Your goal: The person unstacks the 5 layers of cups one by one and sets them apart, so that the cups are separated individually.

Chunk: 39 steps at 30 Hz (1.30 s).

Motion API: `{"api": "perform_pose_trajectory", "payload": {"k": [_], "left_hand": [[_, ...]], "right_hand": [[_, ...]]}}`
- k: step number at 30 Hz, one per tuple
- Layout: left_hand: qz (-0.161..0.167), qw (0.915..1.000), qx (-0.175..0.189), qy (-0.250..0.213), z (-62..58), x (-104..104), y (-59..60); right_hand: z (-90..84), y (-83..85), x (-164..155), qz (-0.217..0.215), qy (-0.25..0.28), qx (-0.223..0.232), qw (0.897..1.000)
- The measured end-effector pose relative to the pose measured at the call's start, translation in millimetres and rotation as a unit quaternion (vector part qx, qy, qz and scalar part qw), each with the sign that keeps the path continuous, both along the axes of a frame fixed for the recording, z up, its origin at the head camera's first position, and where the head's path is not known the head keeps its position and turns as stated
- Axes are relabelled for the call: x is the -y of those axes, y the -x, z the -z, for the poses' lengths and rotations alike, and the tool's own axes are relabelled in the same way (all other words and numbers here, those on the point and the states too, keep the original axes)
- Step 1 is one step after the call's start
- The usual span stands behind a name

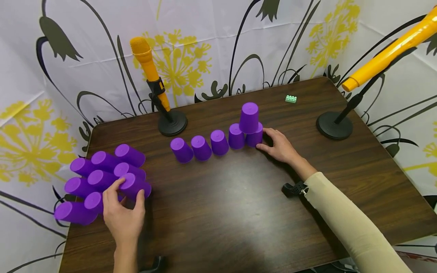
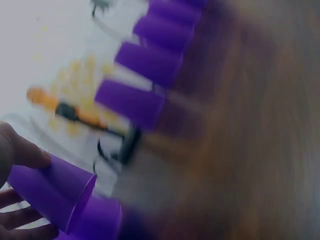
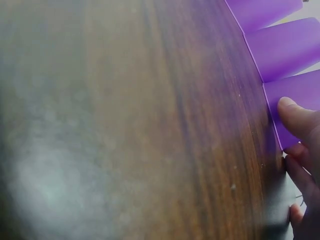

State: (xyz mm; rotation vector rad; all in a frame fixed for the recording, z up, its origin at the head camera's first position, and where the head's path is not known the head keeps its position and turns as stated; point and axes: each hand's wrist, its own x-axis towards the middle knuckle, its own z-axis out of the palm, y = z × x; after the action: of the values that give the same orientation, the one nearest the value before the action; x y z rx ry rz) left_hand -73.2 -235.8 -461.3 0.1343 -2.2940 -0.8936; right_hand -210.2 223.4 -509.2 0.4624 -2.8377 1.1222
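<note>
My left hand [image 1: 123,218] grips an upside-down purple plastic cup [image 1: 135,185] between thumb and fingers, at the near right side of a group of cups [image 1: 101,179]. In the left wrist view this held cup [image 2: 55,187] is tilted with its rim toward the table. A row of upside-down purple cups [image 1: 201,148] stands across the middle. My right hand [image 1: 281,147] holds the rightmost cup [image 1: 255,138] of that row, thumb in front and fingers behind. One more cup [image 1: 250,116] sits on top of the two rightmost ones.
Behind the row stands an orange microphone [image 1: 147,62] on a black stand [image 1: 172,123]. At the right, a yellow tube [image 1: 392,51] leans over a round black base [image 1: 334,125]. A small green toy brick [image 1: 291,99] lies at the back of the wooden table [image 1: 218,212].
</note>
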Motion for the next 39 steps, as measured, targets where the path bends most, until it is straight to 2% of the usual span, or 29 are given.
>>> {"api": "perform_pose_trajectory", "payload": {"k": [4, 9, 16, 22, 29, 35, 37, 39], "left_hand": [[-0.056, 0.9980, 0.001, 0.031, 10.0, 16, -3.7], [-0.085, 0.9948, 0.015, 0.055, 17.1, 21, -4.3], [-0.108, 0.9920, 0.033, 0.057, 24.1, 22, -5.9], [-0.111, 0.9922, 0.033, 0.045, 23.5, 23, -6.0], [-0.112, 0.9918, 0.031, 0.053, 20.6, 24, -6.2], [-0.103, 0.9926, -0.013, 0.062, 10.2, 23, -5.9], [-0.100, 0.9919, -0.049, 0.060, 5.0, 21, -4.2], [-0.095, 0.9891, -0.102, 0.048, -3.6, 13, -1.4]], "right_hand": [[0.5, -0.2, 0, 0.000, 0.002, -0.002, 1.000], [0.4, 0.1, 0, -0.001, 0.002, -0.003, 1.000], [-0.5, -0.3, 1, -0.002, 0.005, -0.003, 1.000], [-0.8, -0.3, 0, 0.001, 0.003, 0.001, 1.000], [0.5, -0.1, 0, 0.002, 0.002, -0.001, 1.000], [0.2, 0.3, 0, 0.002, 0.003, 0.001, 1.000], [0.3, 0.2, 0, 0.001, 0.003, 0.002, 1.000], [0.3, 0.2, 0, 0.000, 0.003, 0.002, 1.000]]}}
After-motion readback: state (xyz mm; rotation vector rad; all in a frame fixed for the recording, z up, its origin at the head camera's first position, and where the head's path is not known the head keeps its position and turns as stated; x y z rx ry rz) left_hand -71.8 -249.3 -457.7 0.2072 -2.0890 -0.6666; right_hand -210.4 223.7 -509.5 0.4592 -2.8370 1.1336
